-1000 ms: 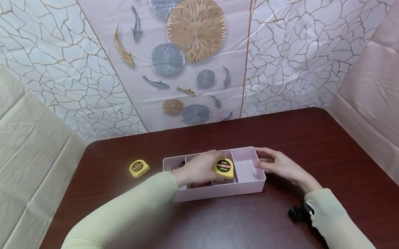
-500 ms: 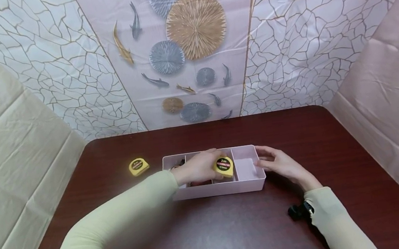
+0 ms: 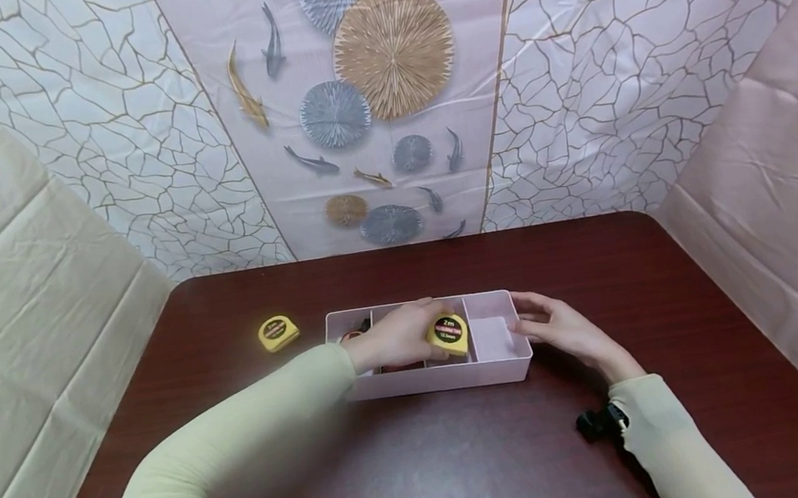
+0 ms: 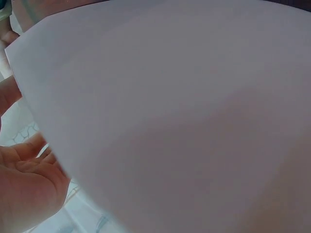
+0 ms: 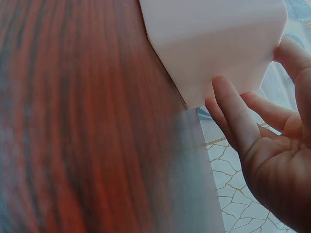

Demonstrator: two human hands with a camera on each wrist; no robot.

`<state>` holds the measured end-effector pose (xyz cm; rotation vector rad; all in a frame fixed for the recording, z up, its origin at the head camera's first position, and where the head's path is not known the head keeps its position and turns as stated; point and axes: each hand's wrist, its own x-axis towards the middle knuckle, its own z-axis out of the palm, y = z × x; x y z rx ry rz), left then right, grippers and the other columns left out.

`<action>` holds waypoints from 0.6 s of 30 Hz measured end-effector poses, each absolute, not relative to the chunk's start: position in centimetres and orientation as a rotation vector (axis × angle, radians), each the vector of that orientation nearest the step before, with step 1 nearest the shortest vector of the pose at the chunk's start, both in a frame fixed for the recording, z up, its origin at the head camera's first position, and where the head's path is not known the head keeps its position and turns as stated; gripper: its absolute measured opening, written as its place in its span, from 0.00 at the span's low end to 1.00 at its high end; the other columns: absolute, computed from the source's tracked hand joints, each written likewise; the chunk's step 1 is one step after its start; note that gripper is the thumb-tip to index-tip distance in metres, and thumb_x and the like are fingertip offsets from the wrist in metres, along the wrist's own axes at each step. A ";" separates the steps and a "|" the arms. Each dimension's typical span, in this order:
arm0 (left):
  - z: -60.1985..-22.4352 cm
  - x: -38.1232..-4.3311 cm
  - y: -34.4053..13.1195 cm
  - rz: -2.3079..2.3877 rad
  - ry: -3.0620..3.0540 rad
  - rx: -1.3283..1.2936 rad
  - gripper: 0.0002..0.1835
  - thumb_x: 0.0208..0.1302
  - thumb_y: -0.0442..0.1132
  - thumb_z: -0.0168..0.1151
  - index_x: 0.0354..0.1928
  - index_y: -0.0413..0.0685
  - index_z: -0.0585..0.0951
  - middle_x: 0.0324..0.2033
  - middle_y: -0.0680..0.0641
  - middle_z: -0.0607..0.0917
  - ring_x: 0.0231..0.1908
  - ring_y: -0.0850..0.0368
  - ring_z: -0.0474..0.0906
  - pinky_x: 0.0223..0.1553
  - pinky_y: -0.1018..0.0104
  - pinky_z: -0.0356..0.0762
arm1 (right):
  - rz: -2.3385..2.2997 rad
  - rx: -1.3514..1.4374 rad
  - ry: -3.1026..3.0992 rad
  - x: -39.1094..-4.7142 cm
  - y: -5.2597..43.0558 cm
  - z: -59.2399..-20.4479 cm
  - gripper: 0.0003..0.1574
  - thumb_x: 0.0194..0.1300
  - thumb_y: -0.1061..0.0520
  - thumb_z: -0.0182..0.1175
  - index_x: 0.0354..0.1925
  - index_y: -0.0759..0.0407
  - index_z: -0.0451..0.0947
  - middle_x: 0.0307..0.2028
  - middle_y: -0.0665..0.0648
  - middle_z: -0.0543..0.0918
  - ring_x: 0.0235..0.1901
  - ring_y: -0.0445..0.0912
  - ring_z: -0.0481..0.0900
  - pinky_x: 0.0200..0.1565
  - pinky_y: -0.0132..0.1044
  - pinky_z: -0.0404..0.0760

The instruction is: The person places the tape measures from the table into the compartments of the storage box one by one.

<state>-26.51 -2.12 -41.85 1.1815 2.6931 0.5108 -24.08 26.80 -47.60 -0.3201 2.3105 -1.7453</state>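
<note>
My left hand grips a yellow 2 m tape measure over the third compartment of a pale pink divided box; hand and tape cover much of the middle compartments. At the box's right end, my right hand holds the wall, a digit at the rim and fingers against the outside. The right wrist view shows these fingers touching the box's smooth outer wall. The box wall fills most of the left wrist view, with the right hand at its edge.
A second yellow tape measure lies on the dark red-brown table, left of the box. A dark item shows in the leftmost compartment. Patterned cloth hangs behind the table, with plain cloth at both sides.
Both hands, the held tape measure and the box stay almost still. The whole head view shifts up slightly at first, then barely moves.
</note>
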 end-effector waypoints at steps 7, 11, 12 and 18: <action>-41.5 -26.6 -2.5 0.579 2.670 1.114 0.30 0.65 0.45 0.70 0.66 0.43 0.74 0.59 0.44 0.79 0.60 0.50 0.76 0.61 0.56 0.74 | -1.750 -0.348 2.313 -24.0 26.7 -47.7 0.42 0.69 0.61 0.64 0.73 0.71 0.58 0.67 0.76 0.67 0.63 0.61 0.73 0.49 0.33 0.82; -41.3 -26.6 -2.5 0.591 2.666 1.119 0.30 0.65 0.44 0.69 0.66 0.43 0.75 0.59 0.43 0.79 0.60 0.50 0.76 0.61 0.56 0.74 | -1.751 -0.351 2.320 -24.0 26.7 -47.7 0.42 0.69 0.59 0.65 0.73 0.70 0.59 0.67 0.75 0.68 0.62 0.58 0.75 0.49 0.33 0.82; -41.3 -26.6 -2.6 0.591 2.667 1.121 0.30 0.65 0.44 0.69 0.66 0.43 0.75 0.59 0.43 0.79 0.60 0.50 0.76 0.61 0.56 0.74 | -1.752 -0.356 2.325 -24.0 26.8 -47.7 0.42 0.69 0.59 0.65 0.73 0.71 0.59 0.66 0.75 0.68 0.61 0.57 0.76 0.48 0.34 0.83; -40.9 -26.8 -2.6 0.594 2.683 1.127 0.29 0.64 0.43 0.69 0.65 0.42 0.76 0.59 0.44 0.79 0.59 0.50 0.76 0.60 0.56 0.74 | -1.756 -0.352 2.318 -24.0 26.7 -47.6 0.42 0.69 0.61 0.64 0.73 0.71 0.58 0.66 0.76 0.68 0.63 0.62 0.73 0.49 0.34 0.82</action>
